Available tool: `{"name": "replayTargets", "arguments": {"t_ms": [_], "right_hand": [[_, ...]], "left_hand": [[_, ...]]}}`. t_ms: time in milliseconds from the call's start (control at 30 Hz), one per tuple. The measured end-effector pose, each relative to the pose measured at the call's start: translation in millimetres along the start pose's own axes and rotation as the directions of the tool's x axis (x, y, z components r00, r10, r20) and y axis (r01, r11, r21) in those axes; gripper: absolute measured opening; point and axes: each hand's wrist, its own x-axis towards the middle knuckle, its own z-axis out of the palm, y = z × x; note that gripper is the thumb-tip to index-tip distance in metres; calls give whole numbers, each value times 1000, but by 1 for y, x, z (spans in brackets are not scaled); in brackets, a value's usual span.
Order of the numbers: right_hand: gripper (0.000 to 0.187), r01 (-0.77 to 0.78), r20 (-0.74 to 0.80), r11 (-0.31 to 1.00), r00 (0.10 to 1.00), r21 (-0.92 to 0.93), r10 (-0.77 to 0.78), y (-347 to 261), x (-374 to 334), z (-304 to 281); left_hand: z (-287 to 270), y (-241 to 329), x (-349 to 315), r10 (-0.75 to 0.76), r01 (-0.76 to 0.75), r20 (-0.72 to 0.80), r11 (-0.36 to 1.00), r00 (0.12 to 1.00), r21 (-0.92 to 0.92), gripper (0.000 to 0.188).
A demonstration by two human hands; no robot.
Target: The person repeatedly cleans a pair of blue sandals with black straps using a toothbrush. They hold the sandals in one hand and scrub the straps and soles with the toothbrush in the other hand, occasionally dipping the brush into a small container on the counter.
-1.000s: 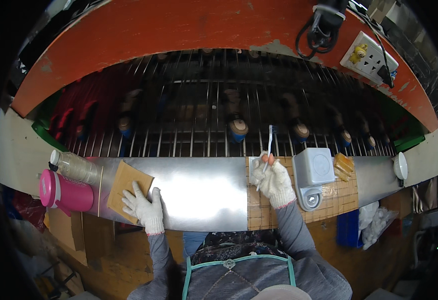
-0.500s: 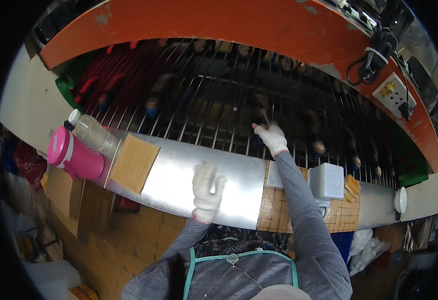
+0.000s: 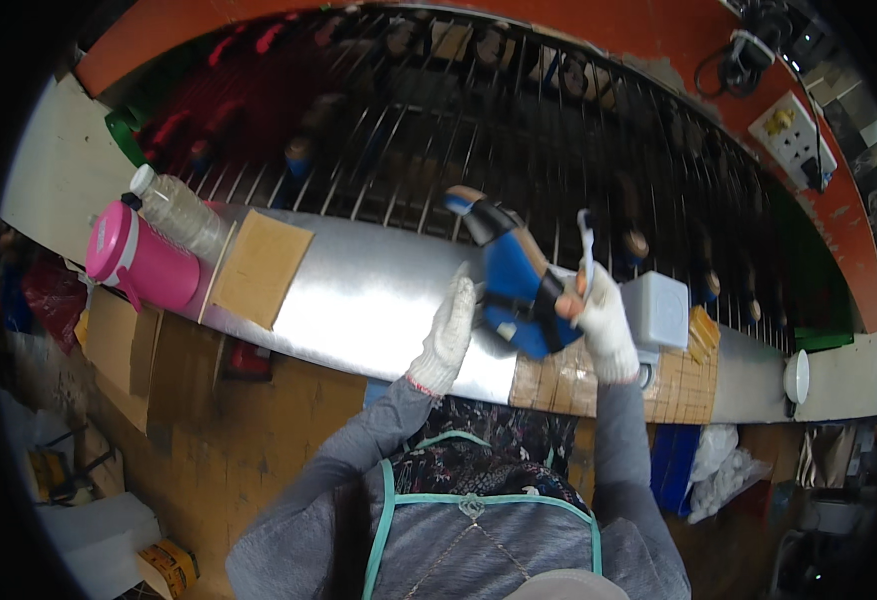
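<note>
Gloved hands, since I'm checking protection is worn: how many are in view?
2: the left hand, beside a blue shoe; the right hand, holding the shoe and a brush.

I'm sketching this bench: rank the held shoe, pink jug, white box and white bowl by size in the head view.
1. Held shoe
2. Pink jug
3. White box
4. White bowl
The shoe may be nearer.

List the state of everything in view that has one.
Left hand: open, empty
Right hand: closed, holding
Blue-black shoe: held, blurred
Brush: held
Clear bottle: capped
Pink jug: lid on
Brown sheet: lying flat
White container: lid unclear
Outlet panel: black plug in
</note>
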Motion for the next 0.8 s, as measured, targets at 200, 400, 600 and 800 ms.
{"name": "replayTargets", "arguments": {"t_ms": [200,400,600,800], "right_hand": [[37,-54,13,988,998,-142,57,11,-113,42],[26,-52,-228,947,973,-318,-23,17,-123,44],[27,197,-176,609,849,-768,-497,-2,-110,62],[43,128,-58,362,885,-923,-462,-4,-112,56]], "left_hand": [[-4,-35,-57,134,-129,59,988,989,-87,98],[-38,-54,-67,-39,270,455,848,890,-455,114],[-47,-46,-51,-152,476,632,792,760,-382,131],[-25,-63,-54,-121,305,464,888,878,-344,130]]}}
